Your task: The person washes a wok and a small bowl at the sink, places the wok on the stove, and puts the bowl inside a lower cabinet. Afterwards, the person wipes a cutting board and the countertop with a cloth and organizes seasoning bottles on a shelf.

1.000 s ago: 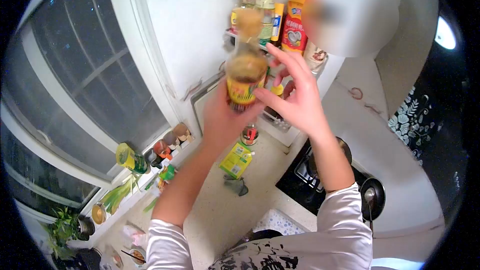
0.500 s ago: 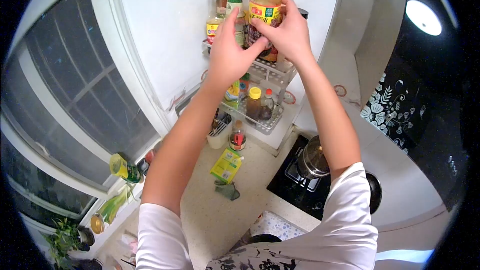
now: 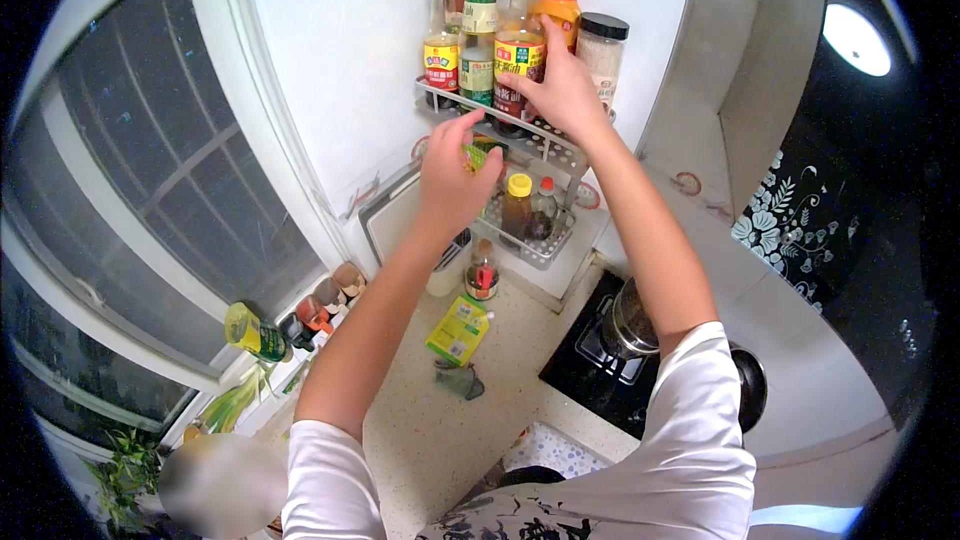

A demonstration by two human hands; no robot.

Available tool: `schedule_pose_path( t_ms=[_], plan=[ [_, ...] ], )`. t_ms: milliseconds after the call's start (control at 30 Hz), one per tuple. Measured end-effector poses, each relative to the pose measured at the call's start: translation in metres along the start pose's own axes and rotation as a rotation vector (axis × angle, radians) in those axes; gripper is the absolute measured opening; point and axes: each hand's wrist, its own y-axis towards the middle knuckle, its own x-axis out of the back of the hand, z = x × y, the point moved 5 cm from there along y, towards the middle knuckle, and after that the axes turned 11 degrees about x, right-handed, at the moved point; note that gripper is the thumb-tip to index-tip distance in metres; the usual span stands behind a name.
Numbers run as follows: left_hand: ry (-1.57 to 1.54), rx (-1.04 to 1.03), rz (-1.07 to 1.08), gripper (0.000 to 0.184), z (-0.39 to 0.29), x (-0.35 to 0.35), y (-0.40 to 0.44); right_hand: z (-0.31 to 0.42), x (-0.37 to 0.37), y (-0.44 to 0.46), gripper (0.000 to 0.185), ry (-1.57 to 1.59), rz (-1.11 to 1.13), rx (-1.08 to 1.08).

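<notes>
A dark soy sauce bottle [image 3: 519, 70] with a yellow and red label stands upright on the upper tier of a metal corner rack [image 3: 545, 147]. Closed around its right side is my right hand [image 3: 562, 90]. My left hand [image 3: 455, 175] hangs lower, in front of the rack, with thumb and fingers apart and nothing held. Beside the soy sauce are a green-necked bottle [image 3: 480, 15], a red-capped bottle [image 3: 441, 50], an orange jar with a red lid [image 3: 558, 8] and a black-lidded jar [image 3: 601, 50]. Behind my left hand, a green packet [image 3: 474, 158] partly shows.
On the lower tier stand a yellow-capped bottle [image 3: 517, 208] and a small red-capped bottle [image 3: 544, 210]. The counter below holds a jar [image 3: 482, 275], a yellow-green pouch [image 3: 460, 330] and a cloth [image 3: 459, 380]. A pot [image 3: 628, 325] sits on the black stove [image 3: 570, 370].
The soy sauce bottle has moved down onto the upper tier, still in my right hand. My left hand has come away from it and dropped lower. The jars behind now show.
</notes>
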Motion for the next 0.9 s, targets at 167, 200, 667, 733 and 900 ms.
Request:
schedule_pose_path(
  t_ms=[167,200,667,733,900],
  plan=[
    [-0.083,0.121,0.039,0.050,0.009,0.014,-0.021,0.042,0.035,-0.050,0.040,0.044,-0.425,0.229],
    [-0.110,0.145,0.038,0.049,0.016,0.017,-0.024,0.045,0.031,-0.070,0.033,-0.013,-0.455,0.384],
    [-0.298,0.291,0.131,0.042,0.090,0.007,-0.090,-0.040,-0.112,-0.189,0.066,-0.105,0.061,-0.100],
    [-0.320,0.365,0.187,0.043,0.094,0.007,-0.095,-0.025,-0.109,-0.184,0.066,-0.080,0.175,-0.127],
    [-0.325,0.331,0.142,0.042,0.097,0.019,-0.107,0.039,-0.049,-0.167,0.065,-0.018,-0.095,0.232]
  ],
)
